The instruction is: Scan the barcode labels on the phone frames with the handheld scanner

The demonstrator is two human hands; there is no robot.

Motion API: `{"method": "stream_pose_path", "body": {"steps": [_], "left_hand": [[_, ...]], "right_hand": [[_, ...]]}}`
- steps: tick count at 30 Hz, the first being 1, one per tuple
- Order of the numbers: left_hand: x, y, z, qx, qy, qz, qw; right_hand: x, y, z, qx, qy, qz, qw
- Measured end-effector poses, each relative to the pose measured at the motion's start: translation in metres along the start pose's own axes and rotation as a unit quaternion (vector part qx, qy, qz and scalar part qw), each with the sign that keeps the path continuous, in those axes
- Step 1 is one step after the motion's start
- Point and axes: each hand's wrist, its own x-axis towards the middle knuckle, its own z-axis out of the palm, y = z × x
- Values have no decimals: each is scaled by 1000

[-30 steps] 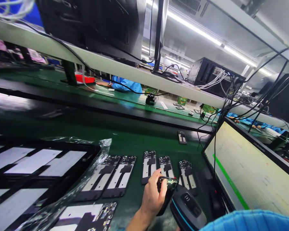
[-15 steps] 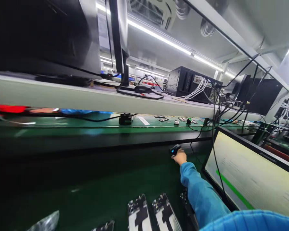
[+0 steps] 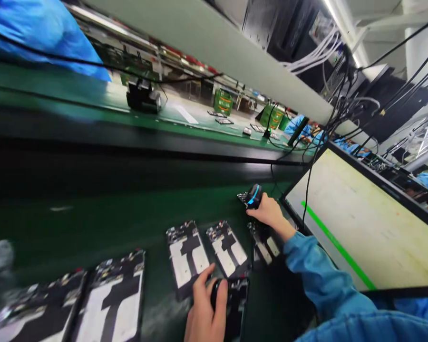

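My right hand grips a black handheld barcode scanner with a bright blue stripe. A small circuit board piece shows just left of the scanner. At the bottom middle, my left hand curls its fingers around a black rounded object, mostly hidden. Touching or close beside that hand lies a dark opened phone. Opened phones with white and black backs lie nearby: one above my left hand, a second to its right, and a third below my right hand.
More opened phones lie at lower left, beside blurred clear plastic. A tilted monitor stands at right with cables hanging before it. Behind a black ledge, a green bench holds small parts; a person's blue sleeve shows there.
The view has tipped down and come nearer the bench. My left hand has come into view at the bottom. My right hand still holds the scanner, now close to the row of phones.
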Motion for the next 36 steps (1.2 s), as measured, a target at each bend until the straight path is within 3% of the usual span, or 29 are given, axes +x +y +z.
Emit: {"method": "stream_pose_path", "body": {"steps": [3,5,9,12,13,14,16,17,19,23,29,36], "left_hand": [[4,4,-11,-33,-93,-57,993],[6,9,-16,-45,-128,-51,989],[8,12,-21,12,-198,-32,980],[9,4,-22,76,-257,-27,963],[9,2,-21,92,-269,-24,958],[9,1,-21,106,-277,-21,955],[10,0,-19,129,-286,-17,949],[10,1,-18,140,-289,-17,947],[10,3,-16,164,-294,-21,942],[11,3,-14,183,-293,-25,938],[10,0,-14,185,-300,-38,935],[9,10,-17,185,-299,-46,935]], "right_hand": [[-79,25,-4,7,-7,21,1000],[-112,39,4,15,-10,43,999],[-137,60,20,41,0,61,997],[-151,74,6,90,15,28,995],[-158,78,-3,131,-10,4,991],[-166,82,-14,204,-84,-21,975],[-182,84,-32,316,-310,-47,896],[-189,84,-39,344,-388,-53,853],[-199,79,-44,368,-467,-61,801],[-199,65,-38,406,-479,-59,776],[-196,62,-40,435,-468,-68,766],[-205,63,-40,461,-455,-48,760]]}}
